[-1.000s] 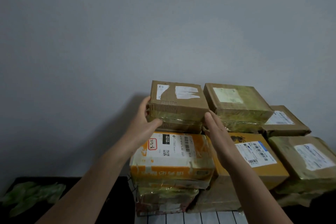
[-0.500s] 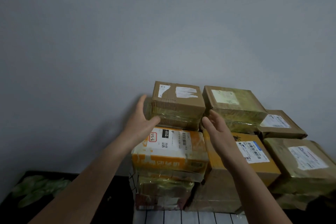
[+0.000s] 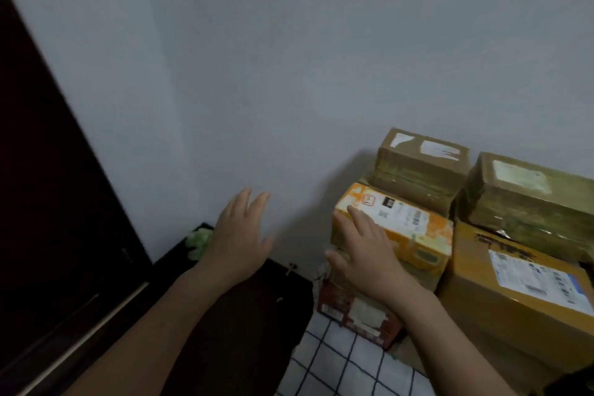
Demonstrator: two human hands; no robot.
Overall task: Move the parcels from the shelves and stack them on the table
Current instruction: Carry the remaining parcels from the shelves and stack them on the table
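Far left: dark door [image 3: 48, 202], blurred. Next, green clump [image 3: 199, 239] at far end of dark surface [image 3: 250, 315].

Left hand [image 3: 239, 235]: fingers spread wide, holding nothing, in air above that surface, well apart from parcels.

Right hand [image 3: 361, 254]: flat, fingers straight, pressed on near-left corner of orange parcel [image 3: 401, 225], gripping nothing.

Orange parcel mid-stack: red box [image 3: 356, 312] lower down on checked cloth [image 3: 334, 360], small brown parcel [image 3: 421, 167] on top. To right, touching: taped parcel [image 3: 527, 199] on big labelled parcel [image 3: 514, 296].

Prob. step: squaring stack before fetching next one. To do well:
- Push gently w/ palm, low on the side, not at top edge.
- Check brown parcel sits fully on, no overhang.
- Leave left free to catch a slip.
- Let go only once nothing rocks.
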